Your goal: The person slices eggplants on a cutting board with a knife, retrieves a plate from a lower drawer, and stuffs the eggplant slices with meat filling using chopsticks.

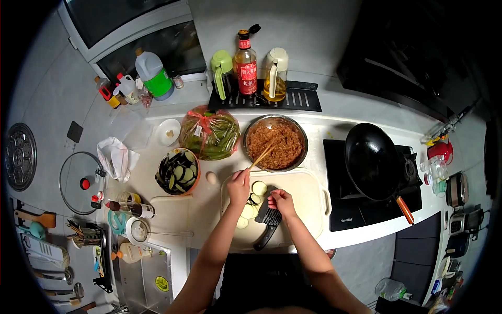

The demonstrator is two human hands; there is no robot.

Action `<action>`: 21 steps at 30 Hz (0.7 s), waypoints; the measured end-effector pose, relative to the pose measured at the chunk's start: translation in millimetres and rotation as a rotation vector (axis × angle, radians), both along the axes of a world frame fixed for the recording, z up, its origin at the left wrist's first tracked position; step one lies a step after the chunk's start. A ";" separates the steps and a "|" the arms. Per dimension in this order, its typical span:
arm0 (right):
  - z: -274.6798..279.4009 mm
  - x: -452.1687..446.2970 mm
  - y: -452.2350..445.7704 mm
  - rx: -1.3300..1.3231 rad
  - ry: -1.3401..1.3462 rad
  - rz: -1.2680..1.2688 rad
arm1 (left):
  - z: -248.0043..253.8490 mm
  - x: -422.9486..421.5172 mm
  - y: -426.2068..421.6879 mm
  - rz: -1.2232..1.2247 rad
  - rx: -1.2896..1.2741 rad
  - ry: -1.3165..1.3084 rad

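My left hand (239,187) is closed round a pair of wooden chopsticks (262,155), whose tips rest in the brown minced filling (282,138) in a metal bowl (305,152). Beside it, my right hand (281,202) has its fingers pressed together over the cutting board (308,225); whether anything small is between them is hidden. A black-handled cleaver (268,232) lies on the board, its blade partly below my right hand. Several pale eggplant slices (259,188) lie between my hands, left of the blade.
A bowl of dark-skinned slices (178,172), an egg (211,178) and a bag of green vegetables (209,138) are left of the board. A black wok (370,157) sits on the stove (342,214) at right. Bottles (247,68) stand on a rack behind.
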State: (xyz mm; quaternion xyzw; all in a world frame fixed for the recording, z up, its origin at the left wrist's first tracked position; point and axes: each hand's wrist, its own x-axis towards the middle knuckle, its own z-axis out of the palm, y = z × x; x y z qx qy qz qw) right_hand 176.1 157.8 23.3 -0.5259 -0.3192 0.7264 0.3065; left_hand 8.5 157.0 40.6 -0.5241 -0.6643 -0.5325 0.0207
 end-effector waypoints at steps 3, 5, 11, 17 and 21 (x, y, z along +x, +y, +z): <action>-2.1 -4.5 -1.4 0.153 -0.040 -0.044 | 7.4 12.1 -13.0 -0.101 -0.139 0.163; 13.1 -3.8 -1.6 0.542 -0.332 0.031 | 1.1 23.8 -20.7 -0.195 -0.162 0.186; 24.4 -8.6 25.7 1.171 -0.587 0.223 | 4.9 54.3 -39.0 -0.284 -0.180 0.202; 19.5 -5.2 35.4 1.107 -0.697 0.152 | 28.5 52.6 -45.2 -0.462 -0.138 0.131; 2.3 -1.2 46.3 0.997 -0.713 0.020 | 8.6 50.3 -44.7 -0.335 -0.180 -0.156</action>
